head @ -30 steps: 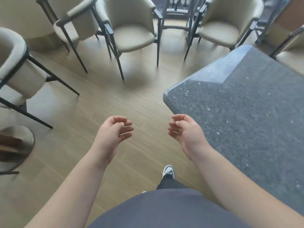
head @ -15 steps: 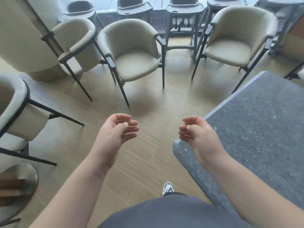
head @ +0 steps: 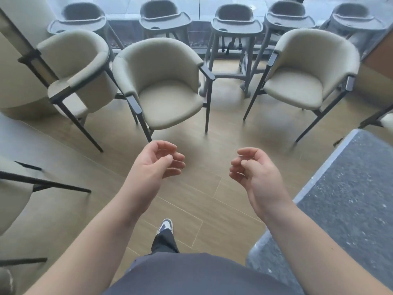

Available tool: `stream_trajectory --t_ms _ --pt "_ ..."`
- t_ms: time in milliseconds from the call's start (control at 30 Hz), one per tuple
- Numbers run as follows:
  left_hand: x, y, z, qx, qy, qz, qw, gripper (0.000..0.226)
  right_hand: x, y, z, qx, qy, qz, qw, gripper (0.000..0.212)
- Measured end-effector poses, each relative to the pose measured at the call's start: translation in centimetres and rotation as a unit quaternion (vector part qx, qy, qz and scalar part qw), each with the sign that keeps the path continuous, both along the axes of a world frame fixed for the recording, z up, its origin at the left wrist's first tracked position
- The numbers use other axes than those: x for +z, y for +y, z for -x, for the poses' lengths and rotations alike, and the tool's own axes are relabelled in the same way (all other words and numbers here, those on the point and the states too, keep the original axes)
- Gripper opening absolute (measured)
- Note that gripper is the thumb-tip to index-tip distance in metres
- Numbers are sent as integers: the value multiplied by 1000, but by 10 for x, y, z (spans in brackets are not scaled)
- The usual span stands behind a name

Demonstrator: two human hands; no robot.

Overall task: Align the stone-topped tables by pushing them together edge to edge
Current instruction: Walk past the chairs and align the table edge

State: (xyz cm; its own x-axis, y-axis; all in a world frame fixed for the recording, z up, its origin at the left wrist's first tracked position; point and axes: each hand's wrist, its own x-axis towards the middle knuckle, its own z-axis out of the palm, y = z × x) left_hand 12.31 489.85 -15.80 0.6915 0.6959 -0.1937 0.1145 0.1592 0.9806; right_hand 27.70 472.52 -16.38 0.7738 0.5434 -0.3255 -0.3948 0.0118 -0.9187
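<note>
One dark grey speckled stone-topped table (head: 350, 188) fills the right side of the head view; its near corner lies beside my right forearm. My left hand (head: 155, 165) hangs over the wooden floor with fingers loosely curled, holding nothing. My right hand (head: 253, 169) hovers left of the table's edge, also loosely curled and empty, not touching the stone. No second table is in view.
Beige armchairs with dark legs stand ahead: one at centre (head: 161, 86), one at right (head: 308, 71), one at left (head: 74, 67). Another chair (head: 12, 188) sits at the left edge. Grey high chairs (head: 236, 33) line the window behind. Bare wooden floor (head: 202, 188) lies between me and them.
My view has tilted up and turned left: the table slid toward the right edge and the chairs and high chairs came into view. Both hands stay loosely curled and empty.
</note>
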Motion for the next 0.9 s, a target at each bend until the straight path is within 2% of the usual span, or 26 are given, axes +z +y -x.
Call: stream_trajectory --t_ms 200,367,633,900 --pt "16 110 -58 -82 -8 27 996 20 20 90 -30 -77 -38 1 996 27" --pt "21 152 -132 -144 -28 39 988 20 28 115 -71 -145 -78 16 986 25" --pt "13 134 -286 -279 -21 69 957 23 17 80 -171 -277 -47 -18 960 26" --pt "20 80 -484 -346 -12 48 937 23 12 17 -334 -364 -33 -3 931 28"
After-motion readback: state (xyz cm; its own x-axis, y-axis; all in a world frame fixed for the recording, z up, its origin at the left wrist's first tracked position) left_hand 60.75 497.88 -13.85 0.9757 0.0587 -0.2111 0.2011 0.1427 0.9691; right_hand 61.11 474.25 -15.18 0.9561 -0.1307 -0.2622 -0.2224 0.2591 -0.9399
